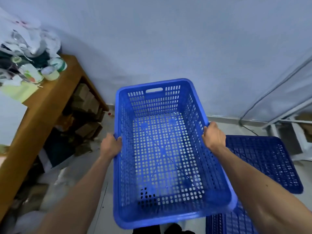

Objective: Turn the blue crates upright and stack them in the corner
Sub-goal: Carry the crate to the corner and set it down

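Observation:
I hold a perforated blue crate (166,213) upright and off the floor, its open top facing me. My left hand (110,146) grips its left rim and my right hand (214,135) grips its right rim. To the right, a second blue crate (268,159) lies upside down on the floor, partly hidden behind my right forearm. Part of a third blue crate (226,223) shows at the bottom right, below the held one.
A wooden table (50,102) stands at the left, cluttered with cups and bags on top and boxes underneath. A pale wall (168,48) closes off the space ahead. White metal framing (287,125) and a cable run along the right.

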The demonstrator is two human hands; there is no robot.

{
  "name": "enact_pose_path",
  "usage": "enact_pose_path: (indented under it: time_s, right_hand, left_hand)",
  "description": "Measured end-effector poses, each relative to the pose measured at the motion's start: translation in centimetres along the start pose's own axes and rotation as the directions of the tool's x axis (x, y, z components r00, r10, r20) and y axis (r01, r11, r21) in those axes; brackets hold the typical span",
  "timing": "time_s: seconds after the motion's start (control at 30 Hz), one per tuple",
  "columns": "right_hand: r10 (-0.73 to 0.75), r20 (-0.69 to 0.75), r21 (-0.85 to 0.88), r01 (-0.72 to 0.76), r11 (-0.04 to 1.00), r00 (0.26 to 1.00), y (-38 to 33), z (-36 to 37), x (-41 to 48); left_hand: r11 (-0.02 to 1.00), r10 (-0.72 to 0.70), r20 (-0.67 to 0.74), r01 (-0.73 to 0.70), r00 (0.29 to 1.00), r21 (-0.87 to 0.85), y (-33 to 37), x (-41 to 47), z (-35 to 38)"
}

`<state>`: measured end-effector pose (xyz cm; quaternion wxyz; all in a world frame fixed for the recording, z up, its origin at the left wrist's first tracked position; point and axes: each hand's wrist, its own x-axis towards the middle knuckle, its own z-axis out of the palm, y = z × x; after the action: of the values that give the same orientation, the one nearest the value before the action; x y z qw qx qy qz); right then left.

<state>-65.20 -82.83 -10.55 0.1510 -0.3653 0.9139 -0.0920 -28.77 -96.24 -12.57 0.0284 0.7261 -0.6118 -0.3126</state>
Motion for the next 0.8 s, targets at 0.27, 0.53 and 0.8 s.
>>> enact_pose_path:
  time_s: [0.27,0.53,0.8]
  right_hand:
    - [0.026,0.135,-0.129,-0.008,0.992,0.990,-7.3,8.0,12.0]
    - [0.014,0.278,-0.183,0.038,0.982,0.960,-7.8,21.4,23.6]
    - [-0.025,0.428,-0.154,0.100,0.983,0.904,-6.6,34.0,32.3]
  left_hand:
    - [0.989,-0.146,0.110,0.146,0.983,0.006,-1.1,13.0,3.7]
    - [0.926,-0.352,0.173,0.370,0.920,-0.082,-6.3,24.4,15.5]
    - [0.827,-0.486,0.167,0.513,0.858,-0.231,-10.3,28.9,28.3]
